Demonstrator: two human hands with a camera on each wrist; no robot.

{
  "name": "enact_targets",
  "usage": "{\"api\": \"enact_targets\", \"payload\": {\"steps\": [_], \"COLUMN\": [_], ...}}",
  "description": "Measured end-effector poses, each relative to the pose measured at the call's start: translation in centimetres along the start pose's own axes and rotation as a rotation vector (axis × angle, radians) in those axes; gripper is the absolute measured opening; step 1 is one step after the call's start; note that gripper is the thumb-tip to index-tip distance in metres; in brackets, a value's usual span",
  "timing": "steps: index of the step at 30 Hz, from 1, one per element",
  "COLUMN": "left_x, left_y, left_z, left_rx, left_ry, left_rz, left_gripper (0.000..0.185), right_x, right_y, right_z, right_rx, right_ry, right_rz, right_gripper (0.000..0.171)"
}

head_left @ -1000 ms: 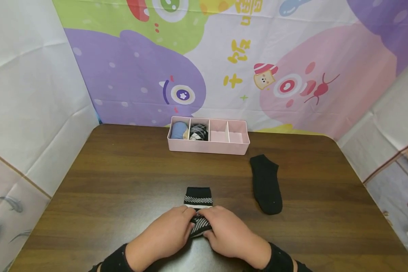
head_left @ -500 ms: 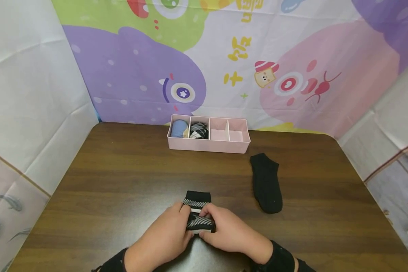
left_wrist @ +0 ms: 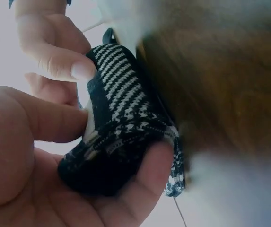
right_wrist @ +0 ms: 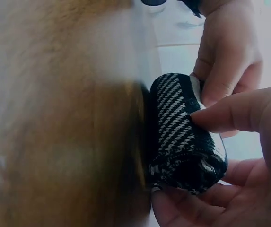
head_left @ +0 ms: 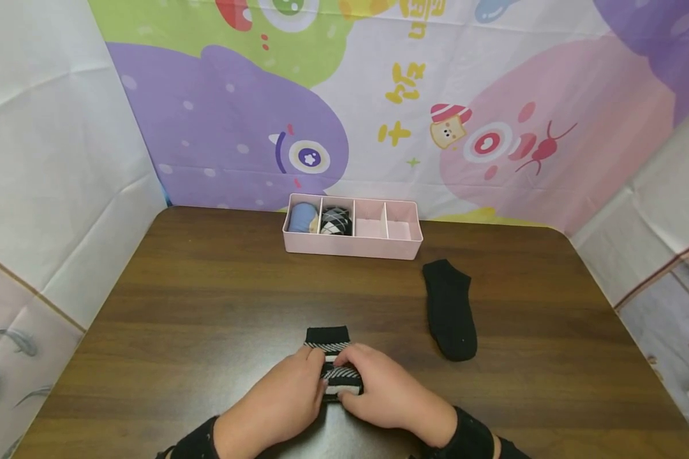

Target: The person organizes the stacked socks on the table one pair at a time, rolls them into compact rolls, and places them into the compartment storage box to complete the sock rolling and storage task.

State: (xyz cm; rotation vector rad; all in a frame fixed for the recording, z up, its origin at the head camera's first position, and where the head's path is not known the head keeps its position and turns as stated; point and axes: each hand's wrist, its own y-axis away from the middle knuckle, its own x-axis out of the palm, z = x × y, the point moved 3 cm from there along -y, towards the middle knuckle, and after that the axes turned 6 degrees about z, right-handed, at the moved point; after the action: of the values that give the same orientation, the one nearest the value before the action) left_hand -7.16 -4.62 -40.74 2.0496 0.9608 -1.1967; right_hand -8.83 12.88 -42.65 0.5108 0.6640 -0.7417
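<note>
A black sock with white stripes and slanted white hatching [head_left: 342,375] lies near the table's front, partly rolled up, its black cuff end flat and pointing away. My left hand [head_left: 281,394] grips the left end of the roll, thumb on the near side and fingers curled round it. On the roll's right end my right hand [head_left: 387,392] holds with thumb and forefinger. In the right wrist view the rolled sock [right_wrist: 175,118] shows a spiral of layers at its end. The left wrist view shows the same roll [left_wrist: 121,85] between both thumbs and the curled fingers.
A pink box [head_left: 353,245] with several compartments stands at the table's back; a blue rolled sock [head_left: 303,217] and a black-and-white checked rolled sock [head_left: 335,220] fill its two left ones. A flat black sock [head_left: 450,310] lies at right. A printed cloth [head_left: 218,127] hangs behind.
The striped sock is rolled up a little further, and its flat cuff end has slid slightly toward the person and left. Both hands remain on the roll with small finger shifts.
</note>
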Motion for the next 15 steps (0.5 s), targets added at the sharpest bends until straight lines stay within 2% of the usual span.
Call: {"api": "enact_targets", "payload": {"steps": [7,12,15], "left_x": [-0.03,-0.14,-0.14], "left_y": [-0.08,0.03,0.08], "left_z": [0.37,0.47,0.46], "left_rx": [-0.062,-0.064,-0.042], "left_ry": [0.041,0.005,-0.024], "left_rz": [0.027,-0.028,-0.047], "left_gripper": [0.044,0.046,0.044], "right_x": [0.26,0.34,0.38], "right_y": [0.07,0.04,0.04], "right_z": [0.52,0.54,0.53], "right_rx": [-0.013,-0.018,-0.014], "right_ry": [0.099,0.07,0.061], "right_rz": [-0.011,-0.009,-0.001], "right_gripper": [0.033,0.03,0.027]}}
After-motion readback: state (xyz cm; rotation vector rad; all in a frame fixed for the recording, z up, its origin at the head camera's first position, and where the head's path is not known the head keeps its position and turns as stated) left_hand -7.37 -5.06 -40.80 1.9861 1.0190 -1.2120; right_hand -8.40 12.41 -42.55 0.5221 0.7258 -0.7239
